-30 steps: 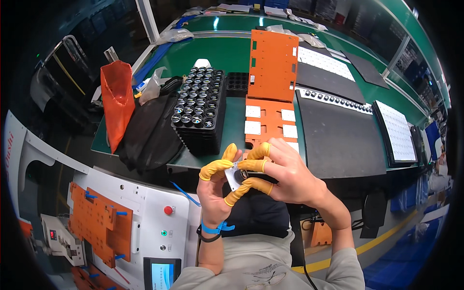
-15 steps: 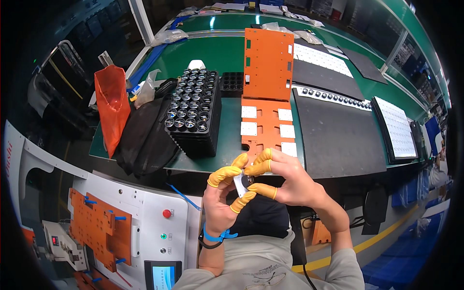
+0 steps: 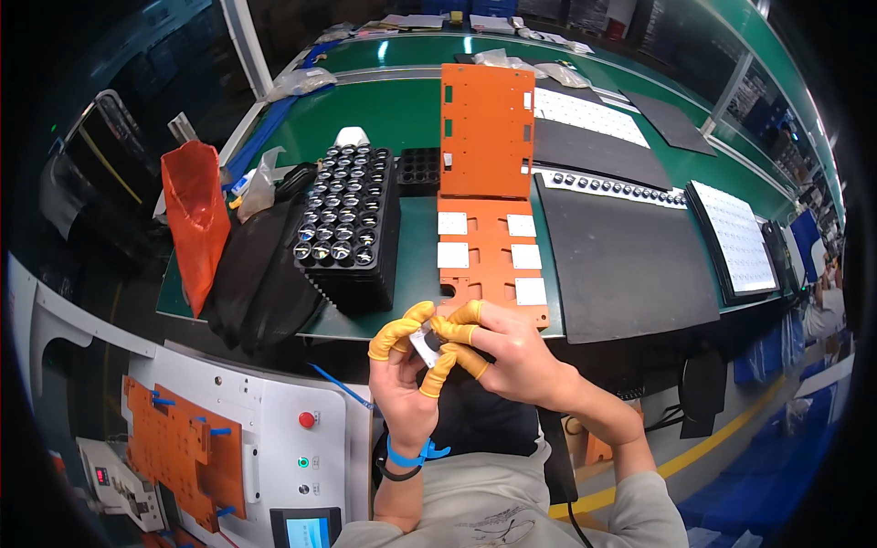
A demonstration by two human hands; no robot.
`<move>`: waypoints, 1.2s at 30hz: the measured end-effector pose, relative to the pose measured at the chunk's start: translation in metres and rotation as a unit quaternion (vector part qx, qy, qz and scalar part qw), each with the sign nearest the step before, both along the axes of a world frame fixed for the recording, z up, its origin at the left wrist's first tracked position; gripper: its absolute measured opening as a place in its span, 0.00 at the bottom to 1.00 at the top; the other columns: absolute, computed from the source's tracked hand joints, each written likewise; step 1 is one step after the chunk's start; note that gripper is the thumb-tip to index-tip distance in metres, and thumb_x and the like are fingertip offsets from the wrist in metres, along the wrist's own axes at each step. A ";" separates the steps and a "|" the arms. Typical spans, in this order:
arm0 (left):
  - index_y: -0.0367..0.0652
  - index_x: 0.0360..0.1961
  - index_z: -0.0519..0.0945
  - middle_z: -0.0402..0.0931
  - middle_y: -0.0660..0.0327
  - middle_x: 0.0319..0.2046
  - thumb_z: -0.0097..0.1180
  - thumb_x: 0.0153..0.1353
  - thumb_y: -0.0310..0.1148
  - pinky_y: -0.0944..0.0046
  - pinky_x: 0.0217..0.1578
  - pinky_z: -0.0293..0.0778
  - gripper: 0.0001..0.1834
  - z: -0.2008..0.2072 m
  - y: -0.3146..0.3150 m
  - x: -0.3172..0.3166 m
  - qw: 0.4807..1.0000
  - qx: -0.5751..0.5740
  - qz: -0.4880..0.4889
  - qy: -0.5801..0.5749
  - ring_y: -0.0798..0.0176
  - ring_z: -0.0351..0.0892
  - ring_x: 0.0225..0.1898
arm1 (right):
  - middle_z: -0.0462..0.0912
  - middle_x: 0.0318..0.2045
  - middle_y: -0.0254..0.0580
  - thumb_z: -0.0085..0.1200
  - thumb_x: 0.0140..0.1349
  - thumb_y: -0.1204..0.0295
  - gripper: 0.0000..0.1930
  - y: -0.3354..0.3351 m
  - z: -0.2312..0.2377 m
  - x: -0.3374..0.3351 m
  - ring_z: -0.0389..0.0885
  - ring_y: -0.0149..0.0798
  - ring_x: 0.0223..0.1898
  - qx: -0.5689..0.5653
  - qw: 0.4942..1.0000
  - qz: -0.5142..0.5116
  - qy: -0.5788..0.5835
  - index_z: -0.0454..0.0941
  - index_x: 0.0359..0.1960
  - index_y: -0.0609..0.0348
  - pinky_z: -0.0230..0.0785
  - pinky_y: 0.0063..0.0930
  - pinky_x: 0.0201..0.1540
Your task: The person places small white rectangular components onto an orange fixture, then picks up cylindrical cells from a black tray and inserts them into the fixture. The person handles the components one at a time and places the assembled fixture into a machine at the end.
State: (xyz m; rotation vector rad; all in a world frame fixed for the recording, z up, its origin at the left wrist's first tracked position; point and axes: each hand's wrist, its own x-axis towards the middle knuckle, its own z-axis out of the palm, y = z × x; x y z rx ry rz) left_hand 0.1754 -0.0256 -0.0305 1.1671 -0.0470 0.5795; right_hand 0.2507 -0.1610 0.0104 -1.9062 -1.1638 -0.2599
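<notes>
Between my hands is a small white square plate [image 3: 424, 348] with a dark round part [image 3: 432, 339] on its face. My left hand [image 3: 405, 370], in yellow finger cots and with a blue wrist strap [image 3: 416, 452], grips the plate by its edges. The fingers of my right hand [image 3: 498, 352], also in yellow cots, are closed at the dark round part and partly cover it. Just beyond stands an orange fixture [image 3: 491, 242] with its lid [image 3: 487, 128] raised; several white square plates [image 3: 525, 257] lie on its base.
Left of the fixture, a black tray stack [image 3: 352, 274] holds several round lenses [image 3: 341, 251]. A red bag [image 3: 196, 219] and black cloth [image 3: 256, 274] lie farther left. Black mats [image 3: 630, 260] cover the right side. A white machine [image 3: 274, 411] with buttons and a screen stands at lower left.
My right fingers have drawn in over the dark round part, covering more of it. The plate stays in my left hand, now more tilted. The whole view has shifted slightly.
</notes>
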 end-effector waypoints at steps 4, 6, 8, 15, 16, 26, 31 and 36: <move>0.38 0.59 0.66 0.71 0.48 0.60 0.65 0.58 0.19 0.57 0.64 0.70 0.29 0.000 -0.002 0.001 1.000 0.015 0.004 0.009 0.55 0.72 0.62 | 0.80 0.35 0.43 0.67 0.49 0.80 0.17 0.001 -0.005 -0.005 0.80 0.46 0.36 -0.004 0.999 -0.036 -0.004 0.83 0.43 0.64 0.74 0.35 0.37; 0.38 0.59 0.66 0.71 0.49 0.60 0.65 0.58 0.19 0.57 0.64 0.69 0.29 -0.004 0.000 0.001 1.000 0.013 -0.004 0.013 0.55 0.72 0.62 | 0.79 0.36 0.43 0.67 0.48 0.79 0.15 0.002 -0.005 -0.010 0.80 0.47 0.36 -0.015 0.997 -0.060 -0.044 0.83 0.40 0.65 0.74 0.36 0.38; 0.39 0.58 0.66 0.71 0.49 0.59 0.66 0.57 0.19 0.59 0.62 0.71 0.29 -0.005 0.005 0.001 0.999 -0.013 -0.032 0.002 0.57 0.73 0.61 | 0.78 0.36 0.43 0.66 0.48 0.79 0.15 0.000 -0.010 -0.006 0.78 0.46 0.35 -0.011 0.995 -0.036 -0.087 0.83 0.40 0.66 0.72 0.36 0.36; 0.41 0.57 0.66 0.70 0.50 0.58 0.66 0.58 0.19 0.58 0.64 0.67 0.28 -0.007 0.009 0.008 0.998 -0.050 -0.027 -0.015 0.58 0.71 0.60 | 0.76 0.40 0.43 0.67 0.49 0.75 0.24 0.007 -0.016 0.003 0.74 0.45 0.38 -0.001 0.994 0.003 -0.113 0.78 0.50 0.68 0.70 0.35 0.38; 0.41 0.57 0.66 0.70 0.51 0.58 0.65 0.59 0.19 0.58 0.64 0.66 0.28 -0.005 0.009 0.009 0.998 -0.051 -0.017 -0.018 0.58 0.71 0.60 | 0.76 0.41 0.43 0.67 0.49 0.75 0.25 0.008 -0.014 0.003 0.74 0.45 0.38 -0.001 0.994 -0.003 -0.106 0.78 0.51 0.68 0.70 0.35 0.38; 0.35 0.64 0.62 0.63 0.48 0.66 0.60 0.66 0.27 0.54 0.69 0.58 0.29 -0.001 -0.024 0.012 0.993 0.070 0.078 -0.052 0.55 0.64 0.67 | 0.80 0.39 0.47 0.67 0.43 0.74 0.24 0.023 -0.047 -0.007 0.78 0.46 0.35 0.103 0.976 -0.121 -0.152 0.82 0.46 0.69 0.72 0.37 0.34; 0.32 0.72 0.53 0.51 0.50 0.73 0.63 0.65 0.36 0.54 0.71 0.51 0.42 0.016 -0.046 0.007 0.996 0.044 0.036 -0.071 0.54 0.57 0.70 | 0.82 0.39 0.47 0.68 0.43 0.74 0.25 0.016 -0.035 -0.006 0.78 0.45 0.33 0.135 0.968 -0.170 -0.126 0.83 0.47 0.66 0.70 0.34 0.34; 0.33 0.73 0.51 0.49 0.50 0.74 0.61 0.65 0.35 0.54 0.71 0.52 0.43 0.020 -0.044 0.008 0.996 0.031 -0.044 -0.073 0.54 0.55 0.72 | 0.83 0.36 0.42 0.73 0.39 0.72 0.23 -0.004 -0.029 0.007 0.78 0.42 0.33 0.131 0.958 -0.197 -0.163 0.85 0.41 0.62 0.68 0.34 0.36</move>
